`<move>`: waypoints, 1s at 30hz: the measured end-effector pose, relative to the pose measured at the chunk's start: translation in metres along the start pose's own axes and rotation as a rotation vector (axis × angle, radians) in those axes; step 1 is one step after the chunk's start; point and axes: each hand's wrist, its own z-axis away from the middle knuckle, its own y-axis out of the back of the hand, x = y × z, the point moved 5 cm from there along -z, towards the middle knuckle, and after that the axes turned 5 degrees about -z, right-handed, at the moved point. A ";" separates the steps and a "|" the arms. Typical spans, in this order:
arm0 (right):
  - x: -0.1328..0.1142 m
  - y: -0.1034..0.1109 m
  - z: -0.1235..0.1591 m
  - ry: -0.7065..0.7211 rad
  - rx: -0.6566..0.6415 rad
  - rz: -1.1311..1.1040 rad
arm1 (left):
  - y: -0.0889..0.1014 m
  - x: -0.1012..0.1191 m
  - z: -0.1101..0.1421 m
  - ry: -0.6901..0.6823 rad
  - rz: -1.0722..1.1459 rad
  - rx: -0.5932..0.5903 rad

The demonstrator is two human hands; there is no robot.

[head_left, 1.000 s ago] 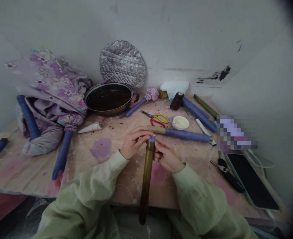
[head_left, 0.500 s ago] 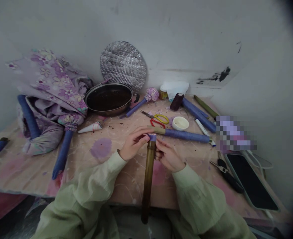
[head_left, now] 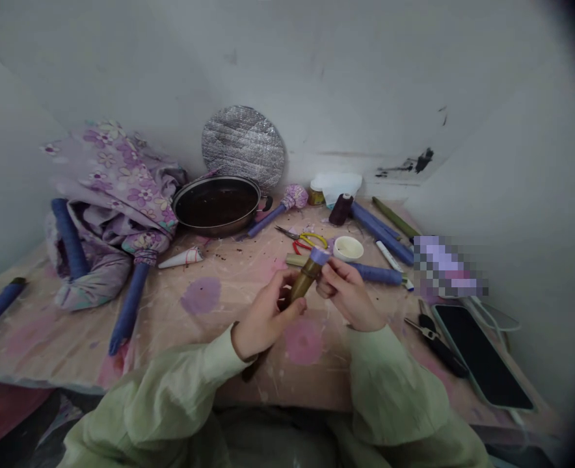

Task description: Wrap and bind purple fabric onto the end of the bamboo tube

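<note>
My left hand (head_left: 268, 315) is wrapped round a brown-green bamboo tube (head_left: 303, 279), which slants up and to the right above the table. A purple-blue band (head_left: 319, 256) circles the tube's upper end. My right hand (head_left: 348, 292) sits just right of that end, fingers pinched together against the tube; what lies between them is hidden. Beyond the hands are scissors (head_left: 311, 239) with yellow and red handles, a small white bowl (head_left: 348, 248) and a blue-wrapped stick (head_left: 380, 273).
A dark pan (head_left: 218, 207) stands at the back, near a round silver mat (head_left: 243, 144). Floral cloth (head_left: 121, 185) and blue-wrapped sticks (head_left: 130, 309) lie left. Dark thread (head_left: 341, 209) stands behind the bowl. Right are a marker (head_left: 389, 255), keys (head_left: 421, 329) and a phone (head_left: 487, 357).
My left hand has moved from the tube's top end down round its body. The tube has tilted from nearly upright in view to leaning right. My right hand remains by the banded end.
</note>
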 end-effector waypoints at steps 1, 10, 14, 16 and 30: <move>-0.012 -0.002 0.000 0.070 0.006 0.094 | 0.003 0.006 -0.001 -0.014 0.018 0.007; -0.092 -0.035 0.015 0.550 0.093 0.636 | 0.005 0.052 -0.013 -0.018 0.305 0.002; -0.097 -0.038 0.014 0.605 0.094 0.634 | 0.008 0.058 -0.022 -0.085 0.180 0.027; -0.096 -0.036 0.011 0.611 0.113 0.606 | 0.010 0.059 -0.026 -0.124 0.018 0.048; -0.093 -0.027 0.010 0.919 0.234 0.832 | 0.015 0.070 -0.031 -0.483 -0.684 0.254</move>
